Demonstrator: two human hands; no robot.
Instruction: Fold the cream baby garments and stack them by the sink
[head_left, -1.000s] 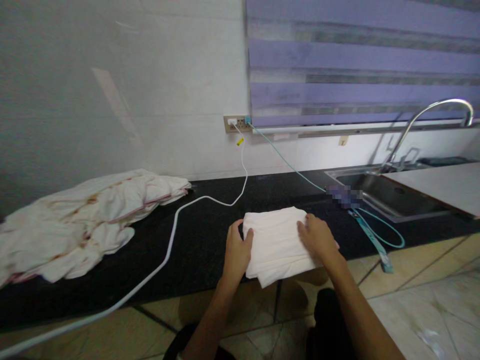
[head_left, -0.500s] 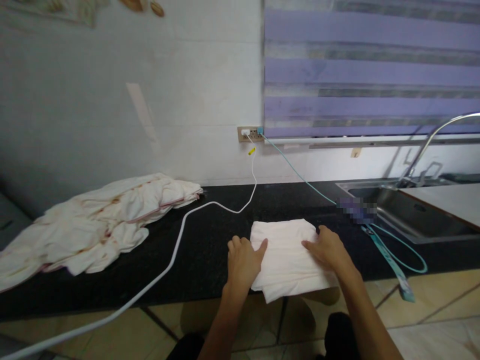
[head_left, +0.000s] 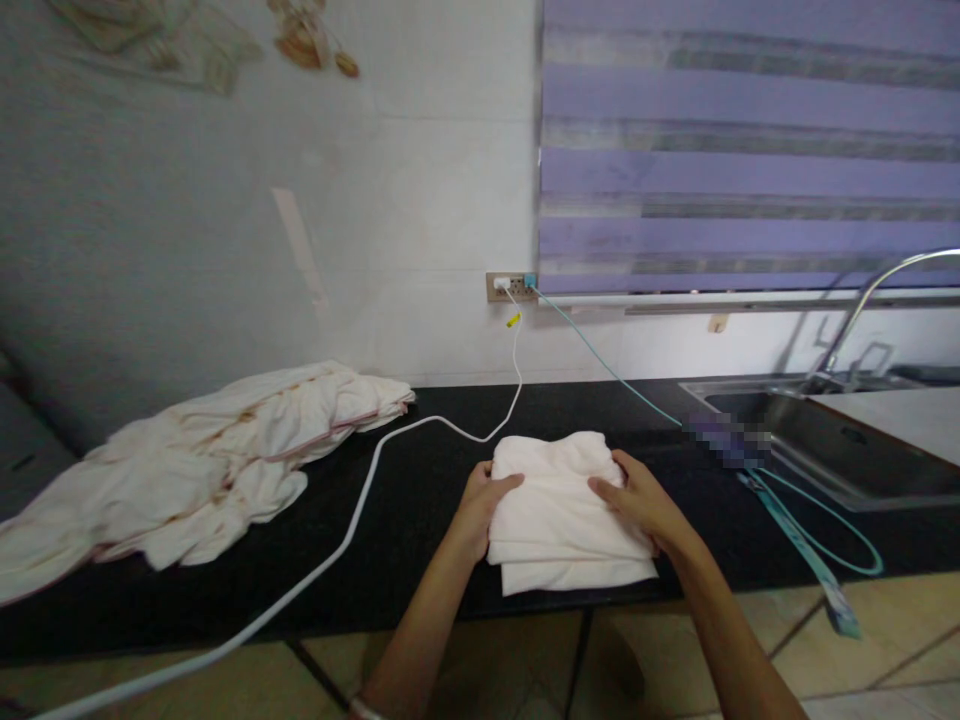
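Observation:
A folded white cloth (head_left: 562,510) lies near the front edge of a black countertop (head_left: 405,520). My left hand (head_left: 484,500) grips its left side, thumb on top. On its right side my right hand (head_left: 637,500) holds it the same way. The cloth looks bunched up at its far end, between the two hands.
A heap of stained white cloths (head_left: 195,465) lies at the left. A white cable (head_left: 360,510) and a teal cable (head_left: 810,520) run from a wall socket (head_left: 510,286) across the counter. A steel sink (head_left: 832,440) with a tap (head_left: 870,300) is at the right.
Both hands went from lying flat on the cloth to gripping its sides. The cloth now sits fully on the counter rather than hanging over the edge. The view tilted up.

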